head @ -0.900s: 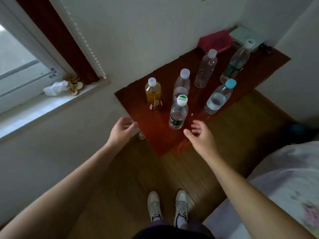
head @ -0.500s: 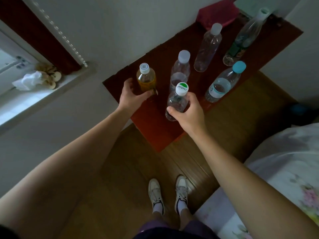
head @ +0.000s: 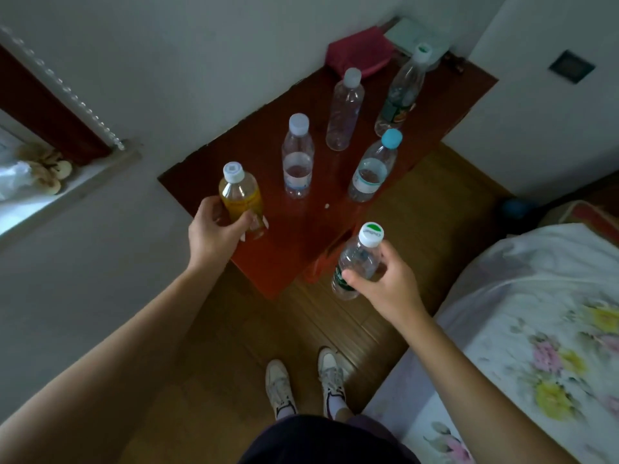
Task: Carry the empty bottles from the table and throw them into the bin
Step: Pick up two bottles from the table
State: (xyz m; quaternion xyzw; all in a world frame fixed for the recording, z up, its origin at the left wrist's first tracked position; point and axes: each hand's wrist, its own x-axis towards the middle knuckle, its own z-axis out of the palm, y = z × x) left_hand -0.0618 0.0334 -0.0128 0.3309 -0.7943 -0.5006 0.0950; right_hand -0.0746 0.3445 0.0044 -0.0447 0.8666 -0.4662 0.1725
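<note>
Left hand (head: 214,229) had its fingers (head: 208,209) curled round the yellow bottle (head: 241,195), mid-body, over the counter's (head: 278,259) near corner; couldn't tell if it was lifted yet. Right hand (head: 392,283) gripped the green-capped bottle (head: 358,259) by the shoulder, clear of the counter, above the floor (head: 301,329). Thin plastic, prob. v. light, dents easily, so a gentle mid-body grip looked enough. No bin in view.

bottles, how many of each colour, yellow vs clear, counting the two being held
yellow bottle: 1
clear bottles: 5
total: 6
</note>
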